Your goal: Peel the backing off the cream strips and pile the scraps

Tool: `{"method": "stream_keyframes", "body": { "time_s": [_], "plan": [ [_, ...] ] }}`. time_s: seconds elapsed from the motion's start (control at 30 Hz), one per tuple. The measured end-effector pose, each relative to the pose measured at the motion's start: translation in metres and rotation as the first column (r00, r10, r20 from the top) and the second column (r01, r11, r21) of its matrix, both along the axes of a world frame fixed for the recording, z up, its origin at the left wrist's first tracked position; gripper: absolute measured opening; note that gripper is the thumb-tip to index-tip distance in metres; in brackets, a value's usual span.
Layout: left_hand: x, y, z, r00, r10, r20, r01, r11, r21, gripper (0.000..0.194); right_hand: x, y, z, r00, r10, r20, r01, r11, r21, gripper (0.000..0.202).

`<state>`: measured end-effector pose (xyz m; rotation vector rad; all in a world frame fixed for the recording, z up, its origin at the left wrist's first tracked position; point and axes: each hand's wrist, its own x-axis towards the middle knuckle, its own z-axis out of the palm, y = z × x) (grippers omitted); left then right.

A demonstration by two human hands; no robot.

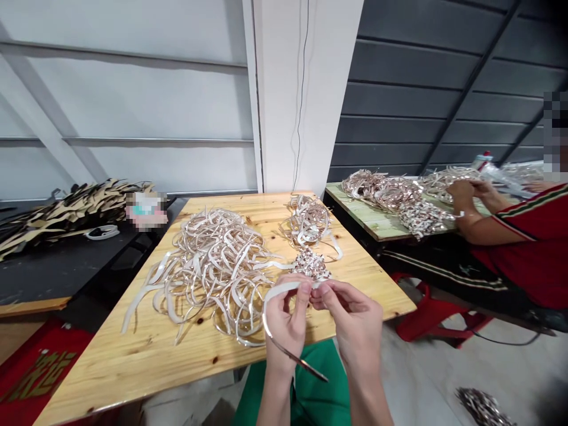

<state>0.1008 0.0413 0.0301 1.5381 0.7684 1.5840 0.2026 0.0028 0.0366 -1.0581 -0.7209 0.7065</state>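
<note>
My left hand pinches a narrow strip, white on one side and shiny rose-gold on the other, between thumb and fingers. The strip's loose length curls down over my left wrist. Close beside it, my right hand is closed in a pinch at the strip's other end; the fingertips hide that end. Just beyond my hands lies a heap of small white and brown-pink pieces. A large tangled pile of the same strips spreads to the left, and a smaller coiled bundle lies at the far side.
The wooden table ends just in front of me. A dark table with black and tan strips stands left. At right, a person in a red shirt works at another table. A red stool stands below.
</note>
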Motion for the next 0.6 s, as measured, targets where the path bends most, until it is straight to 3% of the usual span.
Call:
{"method": "stream_keyframes", "body": {
  "time_s": [0.1, 0.27, 0.6],
  "plan": [
    [0.005, -0.002, 0.006, 1.000, -0.007, -0.005, 0.007, 1.000, -0.004, 0.027, 0.000, -0.004, 0.003, 0.995, -0.087, -0.049, 0.087, 0.996, -0.011, 0.030],
    [0.009, -0.004, 0.014, 1.000, 0.000, -0.014, 0.000, 1.000, -0.012, 0.030, 0.005, -0.003, 0.007, 0.988, -0.059, -0.145, 0.059, 0.998, -0.008, 0.033],
    [0.012, -0.009, 0.013, 0.999, 0.030, 0.012, -0.030, 0.999, 0.012, 0.025, 0.011, 0.000, -0.005, 0.991, -0.048, -0.127, 0.049, 0.999, 0.009, 0.032]
  ]
}}
